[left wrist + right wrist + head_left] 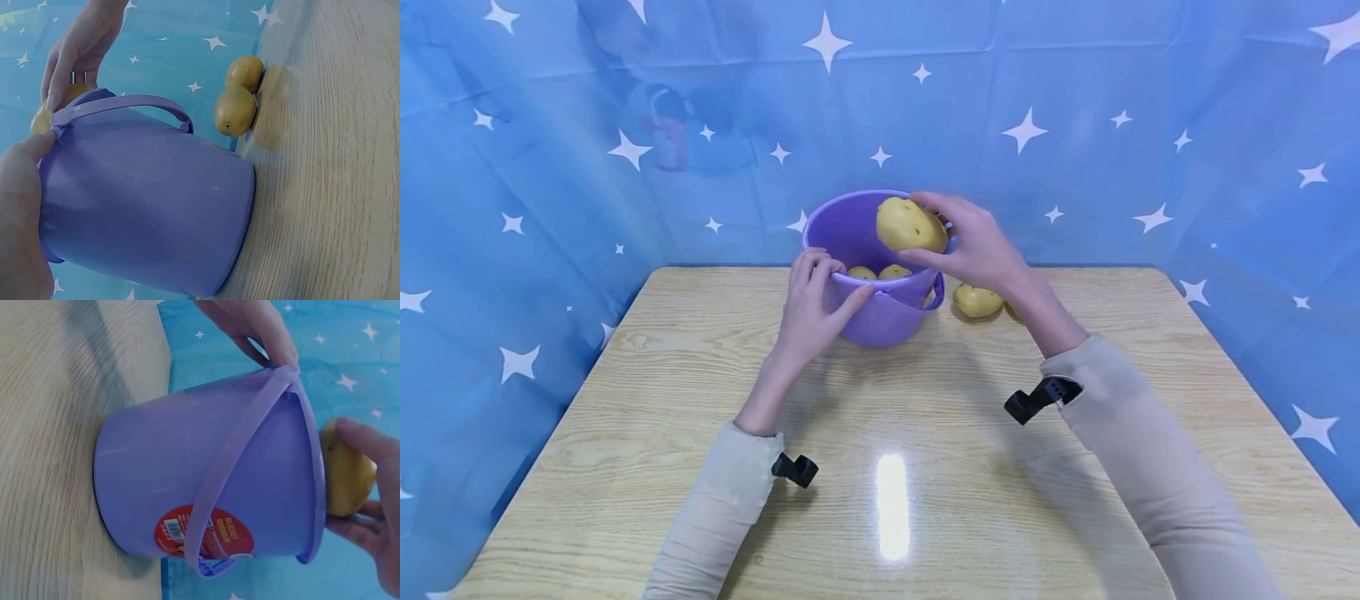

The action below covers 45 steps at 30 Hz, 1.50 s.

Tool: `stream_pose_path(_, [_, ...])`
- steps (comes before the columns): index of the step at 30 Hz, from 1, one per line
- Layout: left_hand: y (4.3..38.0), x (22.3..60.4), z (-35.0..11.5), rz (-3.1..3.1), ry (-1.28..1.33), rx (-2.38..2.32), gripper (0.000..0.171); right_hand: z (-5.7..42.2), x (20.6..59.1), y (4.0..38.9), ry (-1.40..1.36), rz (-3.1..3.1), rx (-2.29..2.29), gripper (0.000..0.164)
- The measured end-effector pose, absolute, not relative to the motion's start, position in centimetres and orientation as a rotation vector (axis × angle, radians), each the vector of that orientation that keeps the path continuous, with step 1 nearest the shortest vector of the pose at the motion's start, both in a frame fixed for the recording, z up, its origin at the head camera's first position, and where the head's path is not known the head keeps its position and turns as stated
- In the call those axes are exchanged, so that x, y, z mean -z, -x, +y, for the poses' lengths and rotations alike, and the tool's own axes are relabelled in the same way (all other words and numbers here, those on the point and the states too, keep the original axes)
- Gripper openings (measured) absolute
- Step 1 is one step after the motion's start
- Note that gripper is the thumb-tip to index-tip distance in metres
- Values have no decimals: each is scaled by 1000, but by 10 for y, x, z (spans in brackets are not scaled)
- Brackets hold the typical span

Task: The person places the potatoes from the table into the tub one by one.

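Observation:
A purple bucket (880,321) stands upright at the back of the table, its handle (134,100) hanging down on one side. My left hand (811,304) grips the near left of its rim, thumb outside and fingers over the edge. Above the right part of the opening, my right hand (973,242) holds a yellow potato (910,225) between thumb and fingers. Inside the bucket, two more potatoes (895,272) show past the rim; anything deeper is hidden. In the right wrist view, the held potato (345,472) is just beyond the rim.
Right of the bucket, a potato (977,300) lies on the wooden table (700,350), with another potato (245,72) beside it, mostly behind my right wrist in the head view. A blue star-patterned cloth (760,108) hangs behind and along both sides.

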<state>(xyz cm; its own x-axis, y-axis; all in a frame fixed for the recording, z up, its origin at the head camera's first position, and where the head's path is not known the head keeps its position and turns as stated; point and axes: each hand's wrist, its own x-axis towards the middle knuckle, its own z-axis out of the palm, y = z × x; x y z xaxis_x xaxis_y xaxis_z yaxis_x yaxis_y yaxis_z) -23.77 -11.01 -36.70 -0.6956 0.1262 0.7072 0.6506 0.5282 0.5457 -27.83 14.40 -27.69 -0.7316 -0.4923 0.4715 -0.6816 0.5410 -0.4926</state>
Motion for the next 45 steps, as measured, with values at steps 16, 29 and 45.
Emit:
stream_pose_path(16, [238,368,-110,-2158,628,1124,38,140,287,280,-1048,-2381,-1020,22])
stream_pose_path(29, [238,368,-108,-2148,633,1108,37,159,298,282,-982,-2304,-1069,22])
stream_pose_path(45, [238,369,-108,-2151,627,1101,38,193,303,284,-890,-2297,-1068,27])
